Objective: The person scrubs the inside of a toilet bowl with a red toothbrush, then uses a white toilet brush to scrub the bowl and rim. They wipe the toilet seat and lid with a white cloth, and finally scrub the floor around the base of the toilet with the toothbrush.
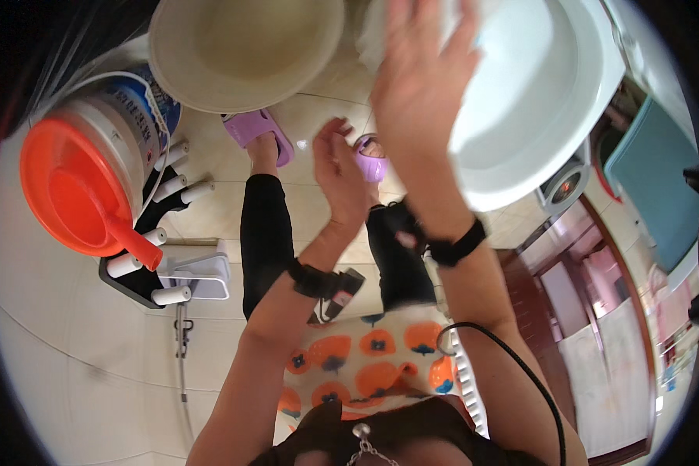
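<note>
My right hand point(422, 93), blurred, reaches over the near left side of a white washbasin point(530, 192) with its fingers spread. Nothing shows in its grasp. A whitish thing point(371, 41), too blurred to name, lies beside its fingers. Lower and to the left, my left hand point(342, 172) hangs in the air above the tiled floor, fingers loosely bent and holding nothing visible. Past it, at the top of the view, is a wide beige basin point(172, 87) with cloudy liquid inside. Black bands with small devices circle both wrists.
An orange-red dipper point(81, 192) rests on a plastic bucket point(116, 119) at left, beside a black rack with white pegs point(172, 187). Purple slippers point(256, 131) are on the feet. A blue-green panel point(652, 180) and wooden doorframe point(632, 250) stand at right. A black cable point(518, 355) crosses my right arm.
</note>
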The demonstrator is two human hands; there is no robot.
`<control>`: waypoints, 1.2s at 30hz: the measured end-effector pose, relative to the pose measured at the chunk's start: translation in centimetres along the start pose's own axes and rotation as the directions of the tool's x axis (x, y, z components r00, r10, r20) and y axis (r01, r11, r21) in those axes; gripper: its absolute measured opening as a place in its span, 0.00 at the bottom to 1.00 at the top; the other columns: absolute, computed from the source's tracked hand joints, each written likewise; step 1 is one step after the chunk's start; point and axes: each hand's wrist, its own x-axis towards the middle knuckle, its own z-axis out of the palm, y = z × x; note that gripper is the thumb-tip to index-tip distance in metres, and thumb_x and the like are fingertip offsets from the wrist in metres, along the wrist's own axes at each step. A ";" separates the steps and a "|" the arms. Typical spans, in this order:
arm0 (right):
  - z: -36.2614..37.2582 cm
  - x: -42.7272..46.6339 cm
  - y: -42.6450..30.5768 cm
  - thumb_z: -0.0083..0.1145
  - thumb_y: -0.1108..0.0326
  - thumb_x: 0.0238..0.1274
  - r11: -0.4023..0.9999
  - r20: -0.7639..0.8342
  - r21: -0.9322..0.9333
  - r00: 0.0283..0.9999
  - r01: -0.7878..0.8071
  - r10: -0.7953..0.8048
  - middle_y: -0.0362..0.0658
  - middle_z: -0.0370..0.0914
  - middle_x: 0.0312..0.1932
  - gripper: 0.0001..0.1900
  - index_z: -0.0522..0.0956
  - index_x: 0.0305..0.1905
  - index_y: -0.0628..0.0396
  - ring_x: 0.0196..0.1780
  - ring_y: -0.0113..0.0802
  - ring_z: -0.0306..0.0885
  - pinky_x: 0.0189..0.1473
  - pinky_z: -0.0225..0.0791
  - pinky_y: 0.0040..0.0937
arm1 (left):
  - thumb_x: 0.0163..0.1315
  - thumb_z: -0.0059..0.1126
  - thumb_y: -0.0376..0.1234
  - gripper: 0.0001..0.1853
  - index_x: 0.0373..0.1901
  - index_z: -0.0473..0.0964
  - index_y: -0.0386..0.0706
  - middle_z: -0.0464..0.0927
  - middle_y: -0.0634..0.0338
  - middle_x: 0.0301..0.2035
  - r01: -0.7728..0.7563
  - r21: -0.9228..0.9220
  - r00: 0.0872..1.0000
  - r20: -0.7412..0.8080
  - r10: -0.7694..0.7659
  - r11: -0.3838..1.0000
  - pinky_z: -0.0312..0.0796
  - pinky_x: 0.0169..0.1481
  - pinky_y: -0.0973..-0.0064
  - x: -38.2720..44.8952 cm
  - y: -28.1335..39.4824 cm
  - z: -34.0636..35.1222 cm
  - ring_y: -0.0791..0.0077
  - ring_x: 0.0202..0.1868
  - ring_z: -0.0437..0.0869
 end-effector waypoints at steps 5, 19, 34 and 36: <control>-3.0 -22.1 4.4 0.53 0.74 0.57 0.997 0.101 0.057 0.994 0.045 -0.051 0.48 0.66 0.69 0.20 0.77 0.56 0.50 0.73 0.61 0.55 0.68 0.54 0.57 | 0.75 0.39 0.32 0.16 0.59 0.66 0.36 0.73 0.53 0.56 -0.211 0.078 0.977 0.007 0.212 0.974 0.73 0.59 0.66 1.3 2.3 0.3 0.66 0.56 0.75; -2.0 -7.9 31.8 0.60 0.62 0.58 0.424 0.142 0.719 0.715 -0.550 0.685 0.57 0.76 0.57 0.34 0.63 0.67 0.66 0.58 0.47 0.76 0.55 0.71 0.37 | 0.69 0.46 0.27 0.15 0.53 0.73 0.32 0.79 0.49 0.49 -0.936 0.179 0.307 0.834 0.458 0.302 0.68 0.59 0.74 -1.9 12.4 25.2 0.64 0.51 0.79; -1.2 -21.6 21.0 0.30 0.39 0.76 -0.896 0.701 0.282 0.565 0.342 0.436 0.42 0.71 0.62 0.34 0.67 0.66 0.58 0.63 0.26 0.67 0.68 0.56 0.24 | 0.68 0.48 0.29 0.12 0.50 0.77 0.40 0.85 0.55 0.37 -0.966 -0.111 -0.046 0.962 -0.269 -0.233 0.75 0.47 0.75 1.5 3.5 46.3 0.68 0.39 0.85; 0.4 -21.1 22.7 0.31 0.38 0.75 -0.912 0.644 0.214 0.652 0.349 0.401 0.41 0.69 0.65 0.35 0.65 0.68 0.58 0.65 0.28 0.65 0.70 0.54 0.25 | 0.69 0.44 0.28 0.13 0.48 0.78 0.41 0.85 0.62 0.32 -0.955 -0.181 -0.106 0.947 -0.303 -0.233 0.74 0.42 0.80 0.7 3.4 46.3 0.78 0.34 0.83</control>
